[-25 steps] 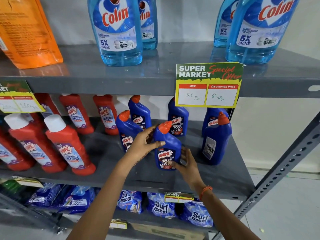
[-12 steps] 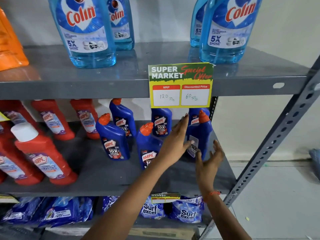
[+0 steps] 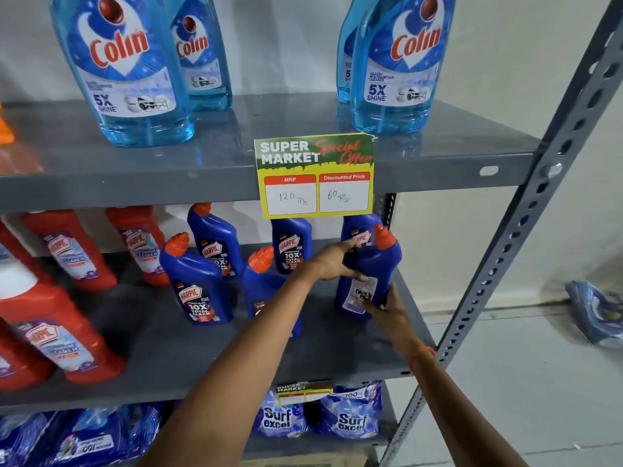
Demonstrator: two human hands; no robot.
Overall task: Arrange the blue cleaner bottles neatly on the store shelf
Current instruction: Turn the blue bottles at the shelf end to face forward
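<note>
Several blue Harpic bottles with orange caps stand on the middle shelf. The rightmost front bottle shows its back label to me. My left hand grips its left side and my right hand holds its lower right side. Behind it stands another blue bottle. To the left stand a front bottle, a middle front bottle partly hidden by my left arm, and two rear bottles.
Red Harpic bottles fill the left of the same shelf. Colin bottles stand on the upper shelf, where a price card hangs from the edge. Surf Excel packs lie below. A slanted metal upright borders the right.
Both hands left the middle front bottle, moved right and closed on the rightmost front bottle. The view has shifted right.
</note>
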